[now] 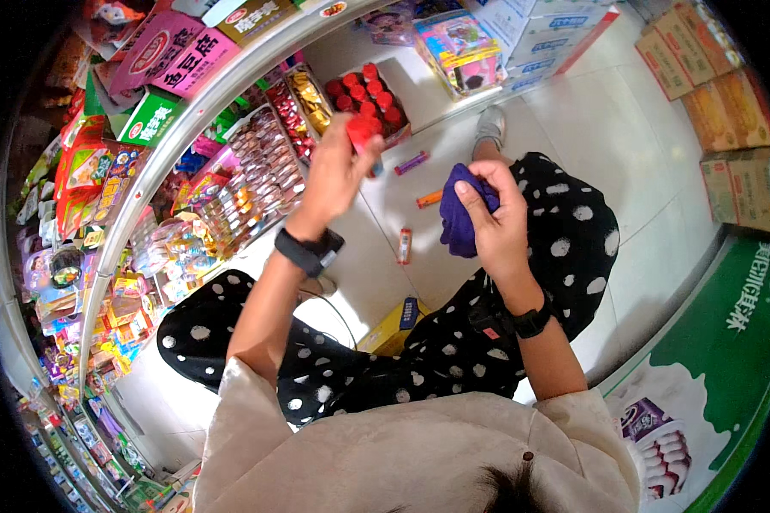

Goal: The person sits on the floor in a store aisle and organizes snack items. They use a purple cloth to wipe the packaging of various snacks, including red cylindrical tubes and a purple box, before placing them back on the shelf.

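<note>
My left hand [333, 167] holds a small red-capped container [363, 131], blurred, just in front of an open box of red-capped containers [366, 96] at the shelf's edge. In my right hand [497, 215] is a crumpled purple cloth [460, 215], gripped between thumb and fingers. On the tiled floor between the hands lie a purple tube-shaped packet [412, 163], an orange one [429, 199] and a red-ended one [404, 246]. Red-wrapped sweets [289, 118] and gold-wrapped sweets [308, 96] fill boxes left of the red caps.
Shelves of packaged snacks [147, 115] curve along the left. A yellow box [391, 330] stands between my legs. Cardboard cartons [741, 186] are stacked at right, above a green freezer side [718, 359]. White-blue cartons [545, 38] stand at the top, beside a colourful box [462, 54].
</note>
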Demonstrator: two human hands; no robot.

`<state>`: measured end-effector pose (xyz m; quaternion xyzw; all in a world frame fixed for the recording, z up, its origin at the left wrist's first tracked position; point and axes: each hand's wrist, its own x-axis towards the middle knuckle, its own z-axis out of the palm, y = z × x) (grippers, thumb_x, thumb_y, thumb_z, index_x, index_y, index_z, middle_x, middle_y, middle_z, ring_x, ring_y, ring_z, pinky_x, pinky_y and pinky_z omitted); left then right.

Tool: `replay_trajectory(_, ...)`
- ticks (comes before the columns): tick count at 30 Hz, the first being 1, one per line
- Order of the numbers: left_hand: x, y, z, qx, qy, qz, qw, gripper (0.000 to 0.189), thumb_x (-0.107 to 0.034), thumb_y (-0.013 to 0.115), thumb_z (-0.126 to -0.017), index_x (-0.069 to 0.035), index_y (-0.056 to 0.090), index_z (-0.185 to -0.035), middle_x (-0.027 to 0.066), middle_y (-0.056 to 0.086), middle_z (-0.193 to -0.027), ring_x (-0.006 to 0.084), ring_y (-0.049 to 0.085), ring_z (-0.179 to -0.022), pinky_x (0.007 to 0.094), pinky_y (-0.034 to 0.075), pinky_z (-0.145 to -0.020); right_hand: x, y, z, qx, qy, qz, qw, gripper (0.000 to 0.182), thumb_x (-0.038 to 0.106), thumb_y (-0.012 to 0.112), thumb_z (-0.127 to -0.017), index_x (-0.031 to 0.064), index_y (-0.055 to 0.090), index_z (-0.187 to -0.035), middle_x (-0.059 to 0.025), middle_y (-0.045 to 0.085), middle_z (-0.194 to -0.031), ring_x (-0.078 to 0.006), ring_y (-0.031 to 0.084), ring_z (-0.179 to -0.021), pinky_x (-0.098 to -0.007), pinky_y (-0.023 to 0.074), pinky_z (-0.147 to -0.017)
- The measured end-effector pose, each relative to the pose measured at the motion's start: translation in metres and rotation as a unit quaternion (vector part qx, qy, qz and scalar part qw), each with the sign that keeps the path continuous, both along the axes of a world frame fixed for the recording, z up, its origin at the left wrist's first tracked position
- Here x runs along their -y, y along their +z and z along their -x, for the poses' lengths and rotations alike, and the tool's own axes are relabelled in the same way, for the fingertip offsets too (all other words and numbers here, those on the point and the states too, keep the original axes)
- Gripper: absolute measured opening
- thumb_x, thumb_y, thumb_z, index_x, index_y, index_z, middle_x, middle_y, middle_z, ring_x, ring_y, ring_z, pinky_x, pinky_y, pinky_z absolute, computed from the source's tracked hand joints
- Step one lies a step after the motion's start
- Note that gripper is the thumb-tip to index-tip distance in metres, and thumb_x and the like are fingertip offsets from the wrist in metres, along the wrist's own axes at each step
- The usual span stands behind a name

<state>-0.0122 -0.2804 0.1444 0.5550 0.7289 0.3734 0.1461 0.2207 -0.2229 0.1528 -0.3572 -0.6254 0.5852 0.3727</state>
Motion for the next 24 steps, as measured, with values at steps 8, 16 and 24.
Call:
replay_trajectory(8, -0.05, -0.026, 0.072, -0.201, -0.042, 0.079, 0.976, 0.04, -0.025, 0.075, -0.08, 0.0, 0.059, -0.108, 0.0213, 0.063, -0.099, 0.0381, 0.063, -0.094, 0.0429, 0.05, -0.082, 0.008, 0.015, 0.002, -0.031, 0.04, 0.09, 0.995, 0.016, 0.01, 0.066, -0.093, 0.0019, 0.056, -0.103, -0.0051, 0.063, -0.087, -0.0107, 0.059, -0.078, -0.0263, 0.0501, -0.072)
replay_trajectory(16, -0.076, -0.058, 0.062, -0.367, -0.005, 0.254, 0.895, 0.027, -0.03, 0.079, -0.071, -0.012, 0.07, -0.089, 0.0129, 0.071, -0.082, 0.0334, 0.071, -0.082, 0.0438, 0.056, -0.07, 0.004, 0.009, 0.001, -0.009, 0.004, -0.016, 1.0, 0.017, 0.01, 0.069, -0.089, 0.0015, 0.058, -0.1, -0.0097, 0.064, -0.085, -0.0144, 0.061, -0.076, -0.0298, 0.0505, -0.071)
replay_trajectory(24, -0.084, -0.089, 0.048, -0.441, 0.006, 0.321, 0.838, 0.013, -0.018, 0.062, -0.082, -0.015, 0.073, -0.088, 0.01, 0.073, -0.085, 0.0276, 0.072, -0.082, 0.0534, 0.035, -0.1, 0.006, 0.015, -0.002, -0.018, 0.023, 0.069, 0.997, 0.017, 0.009, 0.068, -0.09, 0.0016, 0.058, -0.101, -0.0097, 0.064, -0.088, -0.0146, 0.061, -0.077, -0.0294, 0.0502, -0.071)
